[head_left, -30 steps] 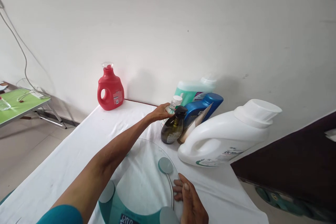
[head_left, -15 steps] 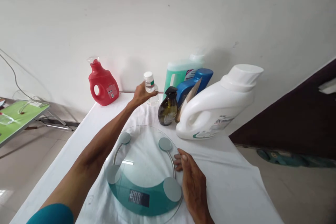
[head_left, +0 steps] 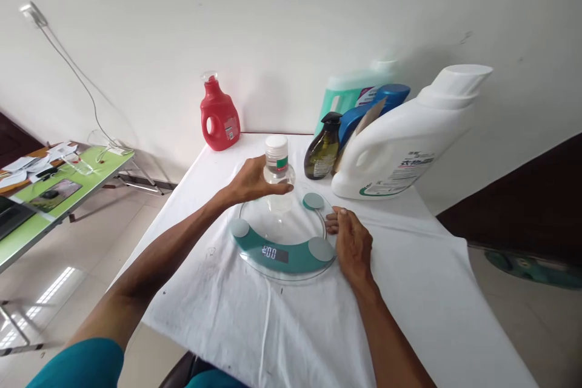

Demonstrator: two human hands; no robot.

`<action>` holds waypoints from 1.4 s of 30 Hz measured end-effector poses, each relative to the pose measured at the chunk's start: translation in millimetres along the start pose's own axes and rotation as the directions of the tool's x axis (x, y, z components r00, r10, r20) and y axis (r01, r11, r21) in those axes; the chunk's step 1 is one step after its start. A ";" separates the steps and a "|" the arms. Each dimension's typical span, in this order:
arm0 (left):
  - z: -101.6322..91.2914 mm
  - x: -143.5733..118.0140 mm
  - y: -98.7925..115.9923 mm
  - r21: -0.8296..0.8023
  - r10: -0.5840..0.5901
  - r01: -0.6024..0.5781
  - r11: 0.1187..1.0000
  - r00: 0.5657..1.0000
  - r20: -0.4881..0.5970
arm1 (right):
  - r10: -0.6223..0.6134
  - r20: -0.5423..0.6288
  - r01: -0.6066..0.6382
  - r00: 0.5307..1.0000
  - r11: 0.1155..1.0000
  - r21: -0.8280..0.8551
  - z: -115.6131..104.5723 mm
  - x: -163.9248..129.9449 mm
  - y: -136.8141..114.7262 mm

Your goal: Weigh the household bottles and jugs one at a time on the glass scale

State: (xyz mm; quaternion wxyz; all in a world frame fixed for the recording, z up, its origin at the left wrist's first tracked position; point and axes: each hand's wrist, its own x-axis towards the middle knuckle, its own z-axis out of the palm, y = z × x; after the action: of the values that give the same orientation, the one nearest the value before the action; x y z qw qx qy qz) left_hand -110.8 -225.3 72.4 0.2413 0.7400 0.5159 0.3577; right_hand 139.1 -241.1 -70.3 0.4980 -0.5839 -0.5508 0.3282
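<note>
over the scale (head_left: 282,254), left hand (head_left: 252,182) grips a clear bottle (head_left: 277,171); right hand (head_left: 352,245) lies flat beside.

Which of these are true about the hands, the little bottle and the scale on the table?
1. The left hand holds a small clear bottle with a white cap over the scale. True.
2. The right hand grips the big white jug. False: it rests on the cloth at the scale's right edge, apart from the jug.
3. The red jug stands alone near the wall, left of the other containers. True.
4. The dark pump bottle lies on its side on the scale. False: it stands upright behind the scale, beside the white jug.
5. The scale's display is lit. True.
</note>
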 end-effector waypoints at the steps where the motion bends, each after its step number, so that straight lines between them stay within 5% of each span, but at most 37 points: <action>1: 3.4 -5.4 2.3 0.015 0.001 -0.001 1.000 1.000 0.014 | 0.000 0.004 0.000 1.000 1.000 0.003 0.4 -0.3 0.3; 11: 19.3 -18.3 6.8 0.108 -0.036 0.031 0.994 0.998 0.048 | -0.039 0.017 0.038 0.999 0.999 0.014 1.3 -1.3 0.5; 18: 18.9 -27.0 -5.7 -0.121 0.018 -0.012 0.993 0.999 0.042 | -0.032 0.015 0.032 0.999 0.999 0.021 2.4 0.3 3.2; 21: 15.4 -33.3 -32.6 -0.283 -0.014 -0.020 0.959 0.993 -0.117 | -0.022 0.021 0.021 1.000 0.999 0.029 2.8 1.3 2.9; 23: 13.0 -37.0 -60.4 -0.306 -0.121 0.023 0.952 0.944 -0.306 | -0.021 0.020 0.021 1.000 0.999 0.026 2.9 1.5 2.6; 25: 12.6 -41.1 -90.8 -0.297 -0.247 0.110 0.948 0.844 -0.476 | -0.027 0.008 0.026 1.000 1.000 0.015 2.9 1.4 2.5; 27: 15.3 -46.1 -117.6 -0.352 -0.364 0.188 0.917 0.757 -0.543 | -0.026 0.000 0.026 1.000 1.000 0.000 2.9 1.0 2.7; 29: 20.7 -51.4 -135.9 -0.443 -0.436 0.200 0.874 0.726 -0.532 | -0.019 0.002 0.019 1.000 1.000 -0.014 3.0 0.8 3.0; 34: 34.1 -59.5 -145.4 -0.501 -0.396 0.113 0.858 0.766 -0.506 | -0.009 0.000 0.009 1.000 0.999 -0.032 3.6 1.1 3.5; 42: 37.0 -62.9 -139.6 -0.438 -0.362 0.155 0.885 0.821 -0.441 | 0.001 0.019 0.000 1.000 0.997 -0.071 3.2 1.1 3.8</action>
State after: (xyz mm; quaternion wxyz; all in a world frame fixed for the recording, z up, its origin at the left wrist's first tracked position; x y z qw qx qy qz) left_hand -177.8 -234.7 -69.8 0.2826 0.4776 0.5786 0.5977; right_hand 137.5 -239.0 -74.7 0.4715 -0.5983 -0.5666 0.3141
